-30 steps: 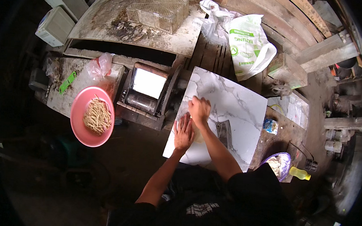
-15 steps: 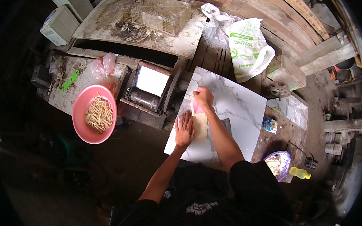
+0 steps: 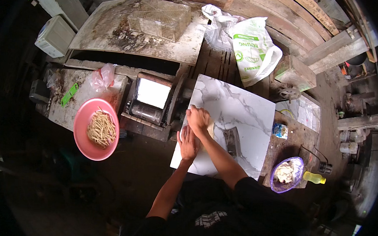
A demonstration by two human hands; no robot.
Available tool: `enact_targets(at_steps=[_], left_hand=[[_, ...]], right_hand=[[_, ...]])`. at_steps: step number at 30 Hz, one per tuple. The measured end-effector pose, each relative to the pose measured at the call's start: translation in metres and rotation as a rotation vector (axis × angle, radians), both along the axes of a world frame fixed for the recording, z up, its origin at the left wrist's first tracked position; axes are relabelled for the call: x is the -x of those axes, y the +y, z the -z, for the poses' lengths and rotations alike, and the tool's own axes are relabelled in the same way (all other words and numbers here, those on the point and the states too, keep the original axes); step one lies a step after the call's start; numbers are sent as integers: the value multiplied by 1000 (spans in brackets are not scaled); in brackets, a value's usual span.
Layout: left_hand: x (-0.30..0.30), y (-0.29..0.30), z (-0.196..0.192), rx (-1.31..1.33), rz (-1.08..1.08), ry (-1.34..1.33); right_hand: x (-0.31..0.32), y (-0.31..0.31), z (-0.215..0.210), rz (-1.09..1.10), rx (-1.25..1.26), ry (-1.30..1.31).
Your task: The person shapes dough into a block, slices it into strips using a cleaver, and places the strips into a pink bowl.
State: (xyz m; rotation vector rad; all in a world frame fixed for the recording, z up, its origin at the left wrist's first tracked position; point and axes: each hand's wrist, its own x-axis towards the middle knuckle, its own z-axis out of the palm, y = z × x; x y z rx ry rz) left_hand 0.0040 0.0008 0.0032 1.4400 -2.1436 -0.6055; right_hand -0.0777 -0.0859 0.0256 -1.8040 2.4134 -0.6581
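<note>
Moved: right hand (image 3: 197,118) has been slid toward the far-left corner of the marble slab (image 3: 244,116) since half a second back; left hand (image 3: 188,142) has barely been shifted.
Dough: pale, flattened strip (image 3: 209,129), lying on the slab's left side, mostly covered by the right hand and wrist, so only a yellowish edge can be seen.
Right grip: fingers curled down over the far end of the dough; whether it's pinched or just pressed can't be told.
Left grip: fingers spread flat, palm pressed down near the slab's left edge, right beside the dough.
Doing it well: probably best if even pressure is kept so the strip is stretched, not torn, with the near end pinned by the flat hand.
Scraper: dark metal blade (image 3: 232,139), laid on the slab just right of the forearm.
Noodle machine: metal roller (image 3: 149,101), left of the slab.
Pink plate: noodles piled on it (image 3: 95,130), further left of the slab.
</note>
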Motion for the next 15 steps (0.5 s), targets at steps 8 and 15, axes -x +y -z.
enact_targets(at_steps=[8, 15], left_hand=[[-12, 0, 13, 113, -67, -38], [-9, 5, 5, 69, -46, -1]], right_hand=[[-13, 26, -8, -38, 185, 35], [-17, 15, -18, -48, 110, 97]])
